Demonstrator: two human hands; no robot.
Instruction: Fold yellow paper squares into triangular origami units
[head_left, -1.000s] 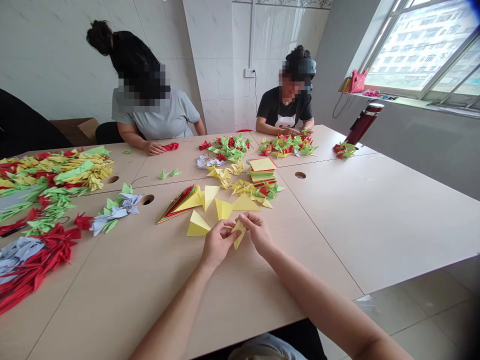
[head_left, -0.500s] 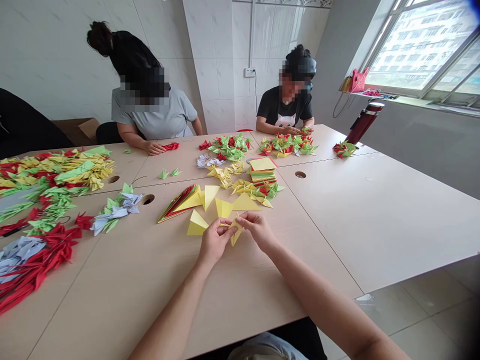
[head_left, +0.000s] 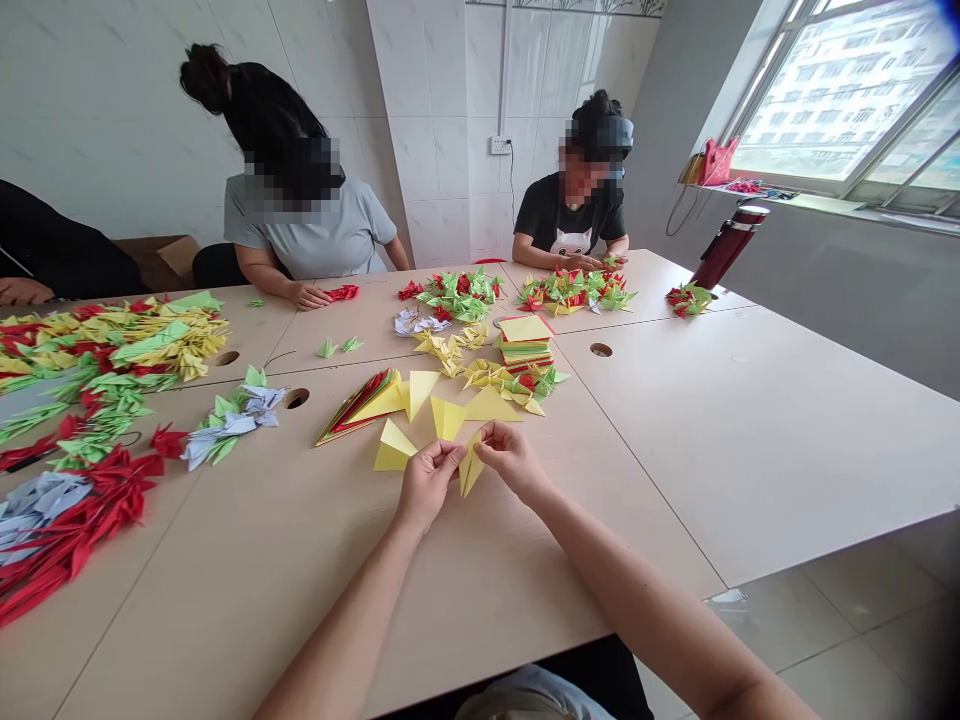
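Between my two hands, above the table (head_left: 300,560), is a narrow folded yellow paper (head_left: 469,474), its point turned down toward me. My left hand (head_left: 433,482) pinches its left side, and my right hand (head_left: 511,460) pinches its upper right edge. Just beyond my hands lie folded yellow pieces (head_left: 393,448), one of them standing like a small fan (head_left: 447,418). A fanned stack of red, green and yellow folded papers (head_left: 360,402) rests to their left. Farther back stands a pile of square papers (head_left: 525,342).
Folded cranes in heaps cover the left side (head_left: 112,340), with red ones (head_left: 82,540) nearer. More heaps (head_left: 577,290) lie at the back. Two people (head_left: 315,235) (head_left: 574,215) sit opposite; another person's hand (head_left: 22,291) is far left. A dark red flask (head_left: 727,245) stands back right.
My left fingers have shifted slightly on the yellow paper, and more of it shows. At the far left, the person in black has moved and a hand has come into view.
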